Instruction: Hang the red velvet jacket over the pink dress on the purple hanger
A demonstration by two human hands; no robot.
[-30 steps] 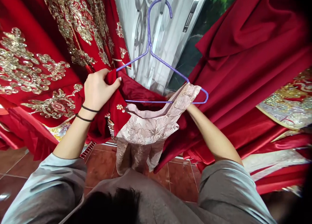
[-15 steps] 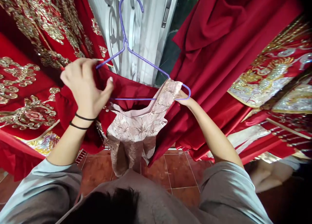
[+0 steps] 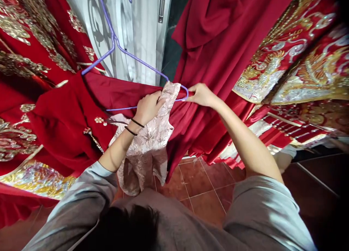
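Note:
A purple hanger (image 3: 144, 64) is held up in front of me, its hook cut off by the top edge. From its right shoulder hangs a pale pink dress (image 3: 149, 132) with a floral pattern, one strap over the wire. My right hand (image 3: 203, 94) pinches the rounded right end of the hanger. At the dress's neckline, my left hand (image 3: 148, 107) is closed on the strap, some fingers hidden behind the cloth. Two black bands circle the left wrist. Close behind the hanger's left side is a red garment (image 3: 62, 116) with beaded ornaments; whether it hangs on this hanger I cannot tell.
Red garments with gold embroidery (image 3: 272, 69) hang on the right, and more sequined ones (image 3: 21, 131) on the left. Plain red drapery (image 3: 207, 43) falls behind my hands. White ironwork (image 3: 95, 29) stands at the back. Reddish tiles (image 3: 196, 182) cover the floor.
My left hand has moved right from the hanger's left end to the pink dress's strap and closed there. The hanger and dress now appear farther left in view.

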